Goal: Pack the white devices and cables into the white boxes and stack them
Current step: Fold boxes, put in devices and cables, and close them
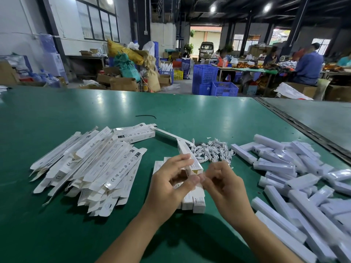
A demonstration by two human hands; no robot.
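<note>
My left hand [171, 179] grips the near end of a long white box [187, 152] that slants away over the green table [79, 114]. My right hand [221, 180] pinches at that box's near end flap with thumb and fingers. Under my hands lie a few closed white boxes [195, 202] side by side. A heap of flat unfolded boxes [91, 164] fills the left. A tangle of white cables [210, 151] sits just beyond my hands. Several white bar-shaped devices [296, 179] in clear wrap are piled at the right.
A thin black tie [145, 116] lies on the table farther out. A grey table [319, 118] adjoins at the right across a dark seam. Beyond the far edge are blue crates [205, 74], cardboard boxes, sacks, and people seated at a distant table.
</note>
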